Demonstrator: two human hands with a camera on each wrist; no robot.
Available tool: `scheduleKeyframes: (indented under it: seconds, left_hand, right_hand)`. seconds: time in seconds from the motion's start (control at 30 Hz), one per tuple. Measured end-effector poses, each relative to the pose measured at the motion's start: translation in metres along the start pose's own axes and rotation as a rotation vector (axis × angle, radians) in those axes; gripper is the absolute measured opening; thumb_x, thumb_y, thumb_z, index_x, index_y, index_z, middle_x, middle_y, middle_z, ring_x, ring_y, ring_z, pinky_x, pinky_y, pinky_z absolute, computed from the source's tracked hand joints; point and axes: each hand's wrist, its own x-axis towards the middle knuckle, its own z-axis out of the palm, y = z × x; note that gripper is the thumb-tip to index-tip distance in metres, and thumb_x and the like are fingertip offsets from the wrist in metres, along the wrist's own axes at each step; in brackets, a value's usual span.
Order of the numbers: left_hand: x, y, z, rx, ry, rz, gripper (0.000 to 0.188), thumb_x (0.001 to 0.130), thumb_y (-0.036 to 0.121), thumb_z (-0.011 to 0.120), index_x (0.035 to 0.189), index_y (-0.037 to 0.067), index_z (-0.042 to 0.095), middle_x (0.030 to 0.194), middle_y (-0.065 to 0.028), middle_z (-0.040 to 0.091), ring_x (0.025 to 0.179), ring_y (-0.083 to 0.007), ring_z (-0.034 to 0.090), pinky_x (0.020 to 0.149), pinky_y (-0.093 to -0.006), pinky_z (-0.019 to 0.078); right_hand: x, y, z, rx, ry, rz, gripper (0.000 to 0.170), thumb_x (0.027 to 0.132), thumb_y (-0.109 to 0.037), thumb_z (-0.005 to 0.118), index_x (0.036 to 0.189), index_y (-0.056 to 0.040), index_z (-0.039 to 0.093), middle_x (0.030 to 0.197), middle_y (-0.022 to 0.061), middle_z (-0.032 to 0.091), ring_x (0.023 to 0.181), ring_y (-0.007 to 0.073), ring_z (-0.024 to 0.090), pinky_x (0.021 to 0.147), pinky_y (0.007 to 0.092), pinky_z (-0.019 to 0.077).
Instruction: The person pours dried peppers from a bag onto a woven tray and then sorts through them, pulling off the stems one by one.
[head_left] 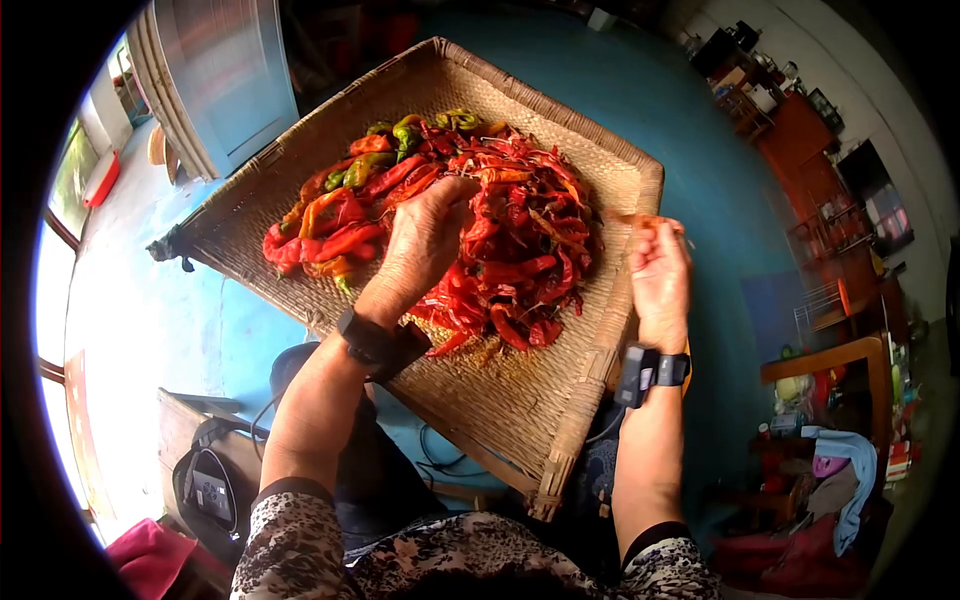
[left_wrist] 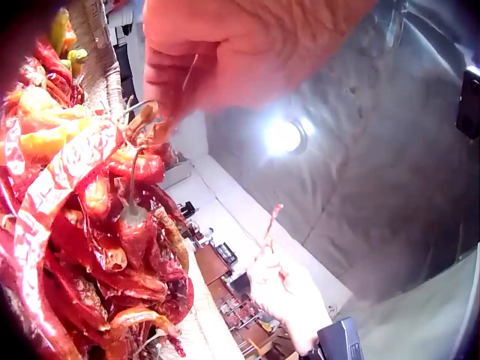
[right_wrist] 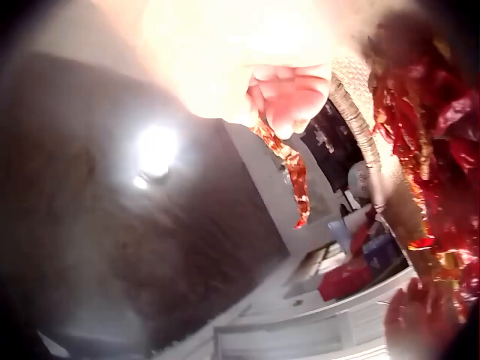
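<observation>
Red peppers (head_left: 505,255), many wrinkled, form a heap in a woven tray (head_left: 600,185); smoother red, orange and green ones lie on its left. My left hand (head_left: 430,225) reaches down over the heap, its fingertips mostly hidden. In the left wrist view that hand (left_wrist: 247,52) is close to a brownish pepper (left_wrist: 154,127); whether it grips it is unclear. My right hand (head_left: 660,270), fingers curled, stands over the tray's right edge and pinches one dried pepper. In the right wrist view this thin dried pepper (right_wrist: 296,176) hangs from the right hand (right_wrist: 289,97).
The tray lies in front of the body, its near corner (head_left: 545,500) pointing toward it. A bench with a black bag (head_left: 210,490) is at the lower left. Clothes (head_left: 845,480) are piled at the right, near wooden furniture (head_left: 800,140). A door (head_left: 225,80) stands at the upper left.
</observation>
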Motion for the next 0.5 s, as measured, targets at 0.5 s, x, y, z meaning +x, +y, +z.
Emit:
scheduleKeyframes:
  seconds: [0.5]
  left_hand:
    - [0.000, 0.009, 0.014, -0.294, -0.056, -0.049, 0.015, 0.090, 0.000, 0.055, 0.105, 0.000, 0.057, 0.092, -0.0053, 0.062, 0.088, -0.0116, 0.064, 0.077, -0.0266, 0.0509]
  right_hand:
    - [-0.007, 0.053, 0.014, -1.305, -0.375, -0.530, 0.028, 0.085, -0.009, 0.065, 0.109, 0.0041, 0.059, 0.090, 0.0125, 0.061, 0.076, 0.0238, 0.061, 0.064, 0.0333, 0.0503]
